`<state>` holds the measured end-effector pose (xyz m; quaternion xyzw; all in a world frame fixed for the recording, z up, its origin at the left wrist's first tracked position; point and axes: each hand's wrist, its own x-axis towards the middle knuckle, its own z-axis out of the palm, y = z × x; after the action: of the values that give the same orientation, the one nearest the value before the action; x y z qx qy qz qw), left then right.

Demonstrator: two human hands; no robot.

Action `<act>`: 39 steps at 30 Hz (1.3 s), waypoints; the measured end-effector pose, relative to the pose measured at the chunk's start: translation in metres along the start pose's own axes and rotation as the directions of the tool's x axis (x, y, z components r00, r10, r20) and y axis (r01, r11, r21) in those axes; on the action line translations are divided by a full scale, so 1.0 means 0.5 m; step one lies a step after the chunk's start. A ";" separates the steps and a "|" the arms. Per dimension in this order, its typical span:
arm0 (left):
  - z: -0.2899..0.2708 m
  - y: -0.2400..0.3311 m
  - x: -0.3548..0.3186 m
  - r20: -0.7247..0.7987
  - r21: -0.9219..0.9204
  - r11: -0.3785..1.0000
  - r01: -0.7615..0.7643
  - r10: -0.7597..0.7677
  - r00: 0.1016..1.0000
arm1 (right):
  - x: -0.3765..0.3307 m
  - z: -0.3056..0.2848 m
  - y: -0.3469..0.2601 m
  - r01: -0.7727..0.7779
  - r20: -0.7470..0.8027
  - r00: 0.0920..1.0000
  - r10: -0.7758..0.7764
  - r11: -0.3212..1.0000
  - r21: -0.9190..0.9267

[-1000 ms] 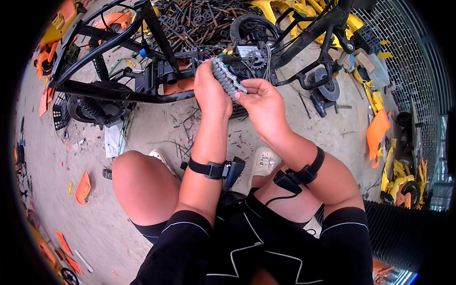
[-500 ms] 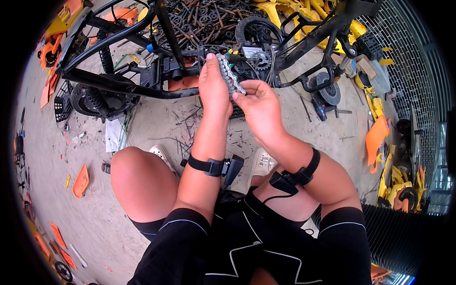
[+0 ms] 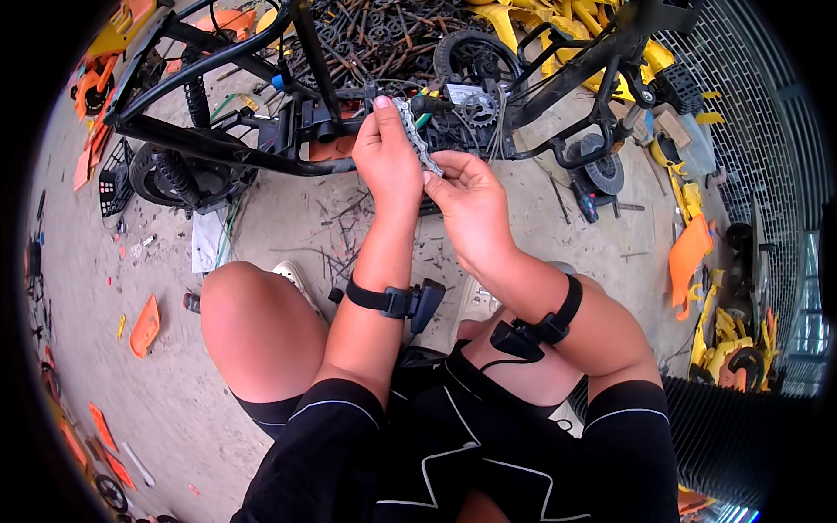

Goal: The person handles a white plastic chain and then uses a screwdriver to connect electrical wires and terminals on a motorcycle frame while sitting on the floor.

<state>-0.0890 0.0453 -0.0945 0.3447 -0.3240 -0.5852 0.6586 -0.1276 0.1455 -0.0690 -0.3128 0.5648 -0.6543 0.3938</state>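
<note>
While a black metal frame [image 3: 218,144] crosses the concrete floor [image 3: 288,218] at left, the left hand [image 3: 384,161] and right hand [image 3: 471,196] both pinch a grey chain [image 3: 417,135] before a small sprocket [image 3: 478,109], orange panel [image 3: 689,253] far right

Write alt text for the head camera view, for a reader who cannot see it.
Seen from above, a crouching person's left hand and right hand hold a short length of grey chain in front of a black metal frame. Orange plastic pieces and scrap lie on the concrete ground.
</note>
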 end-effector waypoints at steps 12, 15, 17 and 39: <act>-0.016 0.019 -0.004 0.032 0.011 1.000 0.000 0.000 0.999 | 0.008 -0.035 -0.066 -0.149 0.206 0.962 0.181 0.975 -0.163; -0.003 0.024 -0.010 0.104 0.002 0.999 0.032 -0.032 0.994 | 0.016 -0.052 -0.091 -0.113 0.212 0.965 0.152 0.976 -0.186; 0.013 0.055 -0.029 0.173 0.034 0.998 0.043 -0.048 0.984 | 0.027 -0.064 -0.111 -0.045 0.212 0.974 0.079 0.986 -0.162; 0.030 0.092 -0.096 0.482 0.113 0.985 -0.134 0.064 0.874 | -0.004 -0.092 -0.174 0.213 0.180 0.970 -0.163 0.926 -0.311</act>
<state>-0.0812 0.0957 -0.0488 0.2191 -0.5343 -0.5927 0.5614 -0.1799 0.1741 0.0089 -0.4752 0.6016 -0.5605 0.3132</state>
